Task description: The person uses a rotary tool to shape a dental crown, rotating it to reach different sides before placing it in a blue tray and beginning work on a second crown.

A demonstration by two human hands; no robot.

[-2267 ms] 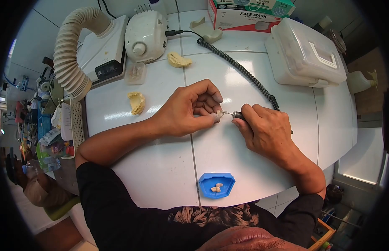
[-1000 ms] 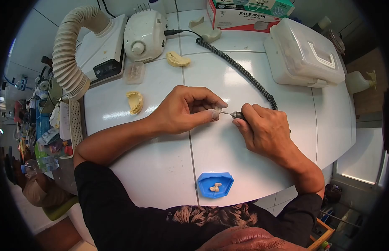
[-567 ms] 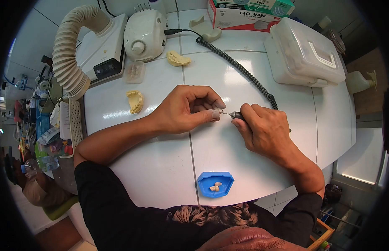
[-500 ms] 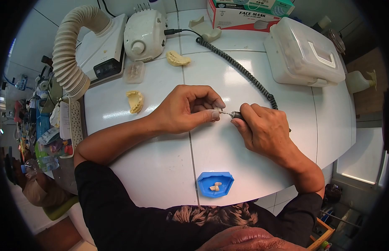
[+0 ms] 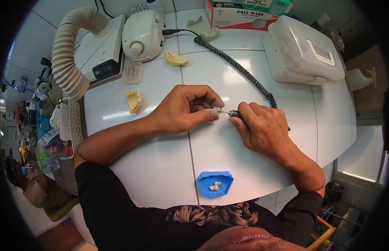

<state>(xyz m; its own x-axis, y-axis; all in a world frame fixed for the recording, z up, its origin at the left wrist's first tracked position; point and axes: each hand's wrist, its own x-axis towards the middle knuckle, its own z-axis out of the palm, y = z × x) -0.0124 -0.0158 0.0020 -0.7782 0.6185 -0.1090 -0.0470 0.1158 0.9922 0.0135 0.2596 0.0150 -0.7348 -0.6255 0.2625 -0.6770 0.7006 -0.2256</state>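
Note:
My left hand (image 5: 190, 109) pinches a small pale piece (image 5: 217, 108) between thumb and fingers, mostly hidden by the fingertips. From the right, my right hand (image 5: 261, 125) grips a dark rotary handpiece (image 5: 234, 113), its thin metal bit pointing left at the piece. The handpiece's coiled black cord (image 5: 240, 69) runs up the table towards a white control unit (image 5: 143, 35). Nearer my body, a blue tray (image 5: 201, 183) holds small pale pieces (image 5: 215, 186). Left of my left hand lies a yellowish dental cast (image 5: 134, 102).
Another cast (image 5: 176, 59) and a small clear box (image 5: 133, 72) lie farther back. A white machine with a ribbed hose (image 5: 62, 54) stands at the left. Face mask boxes (image 5: 240, 19) and a white case (image 5: 301, 52) are at the back right. A person (image 5: 41, 190) is at the far left.
The view has shifted very slightly. Both hands keep nearly the same pose, with the bit still at the small piece.

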